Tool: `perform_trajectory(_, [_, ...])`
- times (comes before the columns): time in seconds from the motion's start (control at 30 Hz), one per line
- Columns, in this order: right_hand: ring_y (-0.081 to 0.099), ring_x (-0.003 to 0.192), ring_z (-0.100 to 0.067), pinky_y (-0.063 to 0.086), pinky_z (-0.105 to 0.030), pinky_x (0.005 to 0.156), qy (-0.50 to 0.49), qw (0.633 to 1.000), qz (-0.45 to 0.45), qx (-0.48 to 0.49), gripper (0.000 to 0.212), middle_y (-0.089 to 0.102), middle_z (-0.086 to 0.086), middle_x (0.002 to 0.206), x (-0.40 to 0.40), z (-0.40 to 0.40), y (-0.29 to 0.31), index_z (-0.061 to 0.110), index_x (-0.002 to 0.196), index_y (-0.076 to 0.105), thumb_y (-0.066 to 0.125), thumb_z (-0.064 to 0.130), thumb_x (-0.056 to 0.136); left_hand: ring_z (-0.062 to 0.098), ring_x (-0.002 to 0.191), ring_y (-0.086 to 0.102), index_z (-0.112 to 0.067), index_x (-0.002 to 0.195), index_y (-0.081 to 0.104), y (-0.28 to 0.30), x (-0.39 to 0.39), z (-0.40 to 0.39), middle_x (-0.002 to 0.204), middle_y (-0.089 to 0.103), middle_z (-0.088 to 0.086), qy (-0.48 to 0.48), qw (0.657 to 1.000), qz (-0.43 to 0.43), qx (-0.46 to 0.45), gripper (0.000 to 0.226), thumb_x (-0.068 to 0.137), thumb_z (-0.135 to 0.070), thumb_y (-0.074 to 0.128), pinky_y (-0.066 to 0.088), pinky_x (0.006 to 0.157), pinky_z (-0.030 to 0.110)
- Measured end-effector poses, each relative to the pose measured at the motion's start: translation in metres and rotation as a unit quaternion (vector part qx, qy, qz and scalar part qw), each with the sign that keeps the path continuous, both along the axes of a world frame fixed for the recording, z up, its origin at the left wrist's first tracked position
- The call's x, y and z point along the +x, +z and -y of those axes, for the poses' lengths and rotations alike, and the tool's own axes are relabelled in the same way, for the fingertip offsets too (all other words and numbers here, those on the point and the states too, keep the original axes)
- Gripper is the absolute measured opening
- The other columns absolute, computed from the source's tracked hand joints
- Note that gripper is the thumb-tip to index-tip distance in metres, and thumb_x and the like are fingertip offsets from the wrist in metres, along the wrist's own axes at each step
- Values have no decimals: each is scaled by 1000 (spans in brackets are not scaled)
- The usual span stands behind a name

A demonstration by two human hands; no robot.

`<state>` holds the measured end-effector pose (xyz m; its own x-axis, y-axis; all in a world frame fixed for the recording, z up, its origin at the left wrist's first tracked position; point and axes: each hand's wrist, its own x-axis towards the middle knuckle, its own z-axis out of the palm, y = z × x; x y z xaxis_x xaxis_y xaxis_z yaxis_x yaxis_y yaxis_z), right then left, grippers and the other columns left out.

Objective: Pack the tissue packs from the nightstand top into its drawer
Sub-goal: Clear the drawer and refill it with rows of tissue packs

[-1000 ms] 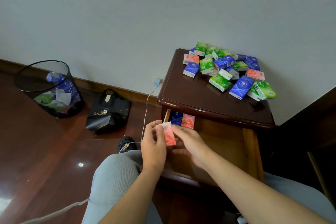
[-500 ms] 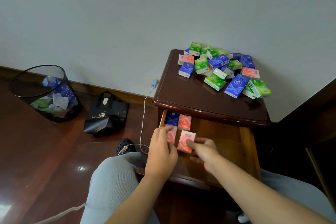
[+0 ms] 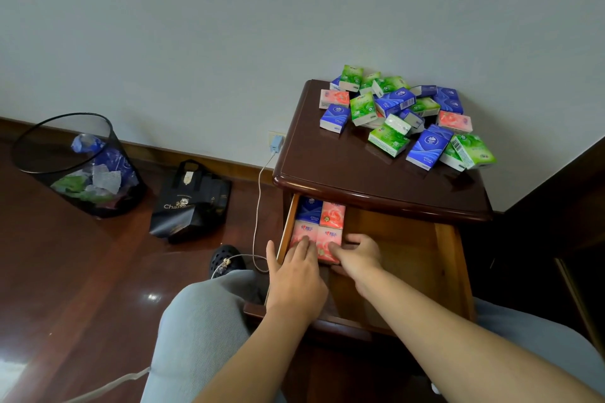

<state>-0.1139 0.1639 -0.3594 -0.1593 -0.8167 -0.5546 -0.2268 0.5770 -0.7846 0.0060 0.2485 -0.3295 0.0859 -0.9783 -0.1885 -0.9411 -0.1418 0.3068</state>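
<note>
The nightstand (image 3: pixel 327 170) carries a loose pile of several green, blue and pink tissue packs (image 3: pixel 402 114) at the back of its top. Its drawer (image 3: pixel 409 239) is pulled open below. In the drawer's far left corner lie a blue pack (image 3: pixel 309 209) and a pink pack (image 3: pixel 333 214). In front of them two more pink packs lie side by side. My left hand (image 3: pixel 294 268) rests its fingers flat on the left pink pack (image 3: pixel 302 231), thumb outside the drawer wall. My right hand (image 3: pixel 357 255) grips the right pink pack (image 3: pixel 330 235).
A black mesh bin (image 3: pixel 75 167) with wrappers stands on the wooden floor at left. A black paper bag (image 3: pixel 190 203) sits beside it. A white charger cable (image 3: pixel 260 206) hangs from the wall socket next to the nightstand. My grey-clad knees are below the drawer.
Both hands have moved forward into the drawer. The two pink packs they carried now lie flat next to each other behind the earlier blue and pink ones.
</note>
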Motion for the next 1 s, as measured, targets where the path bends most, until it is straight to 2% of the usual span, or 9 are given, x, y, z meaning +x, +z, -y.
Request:
perform_trajectory(0.2, [71, 99, -23, 67, -40, 76, 33, 998, -47, -22, 51, 68, -4, 113, 3, 3, 5, 24, 134, 59, 81, 15, 90, 15, 158, 15, -17, 165, 17, -1, -1, 4, 173, 17, -2, -4, 1000, 7, 27, 69, 100, -28, 38, -11, 124, 64])
perform_trajectory(0.4, [71, 101, -23, 67, -42, 78, 63, 994, -83, -36, 46, 70, -3, 116, 2, 2, 8, 22, 134, 63, 80, 20, 92, 14, 158, 15, -19, 165, 18, -2, 0, 4, 172, 18, -2, -4, 1000, 0, 25, 70, 99, -29, 39, -10, 124, 62])
perform_trajectory(0.57, [67, 109, -22, 64, -41, 83, 113, 984, -137, -31, 48, 68, 0, 125, -10, 0, 30, 22, 139, 59, 73, 38, 95, 13, 152, 28, -28, 155, 38, 3, 0, 0, 163, 37, -7, 6, 999, -8, -32, 58, 97, -31, 41, -1, 126, 58])
perform_trajectory(0.6, [67, 108, -20, 63, -39, 83, 129, 976, -170, -48, 43, 69, 1, 123, -15, -1, 37, 23, 134, 63, 70, 42, 96, 13, 147, 35, -30, 150, 44, 6, -1, 0, 157, 44, -8, 1, 998, 4, -55, 54, 96, -33, 40, 7, 126, 54])
perform_trajectory(0.67, [66, 94, -11, 58, -29, 71, 171, 945, -260, -99, 28, 72, 8, 108, -30, 0, 55, 29, 111, 71, 61, 52, 98, 13, 133, 47, -34, 138, 52, 13, -5, 3, 143, 53, -10, -8, 995, 21, -100, 47, 94, -37, 39, 25, 118, 45])
perform_trajectory(0.73, [62, 78, -5, 48, -24, 58, 195, 909, -331, -161, 34, 68, 14, 87, -52, 4, 77, 31, 87, 67, 53, 60, 97, 14, 124, 51, -35, 131, 55, 23, -12, 12, 133, 56, -10, -5, 991, 5, -131, 38, 96, -37, 42, 37, 108, 38])
perform_trajectory(0.8, [59, 75, -5, 41, -25, 54, 175, 891, -349, -231, 33, 63, 15, 81, -77, 15, 99, 30, 82, 60, 53, 59, 95, 13, 118, 54, -33, 127, 55, 34, -22, 26, 128, 56, -10, -8, 988, -37, -149, 30, 98, -30, 50, 44, 101, 32])
perform_trajectory(0.9, [58, 90, -11, 51, -33, 70, 93, 872, -359, -321, 18, 58, 14, 98, -113, 40, 127, 32, 95, 55, 62, 49, 94, 8, 115, 54, -32, 126, 57, 54, -44, 48, 128, 53, -12, -24, 980, -117, -159, 28, 99, -21, 56, 50, 100, 27])
perform_trajectory(1.0, [50, 115, -26, 47, -40, 94, 28, 849, -419, -320, 37, 54, -2, 123, -144, 74, 142, 23, 119, 54, 69, 42, 90, 10, 115, 55, -31, 128, 57, 72, -65, 67, 129, 52, -10, -56, 977, -142, -150, 33, 98, -18, 56, 52, 101, 34])
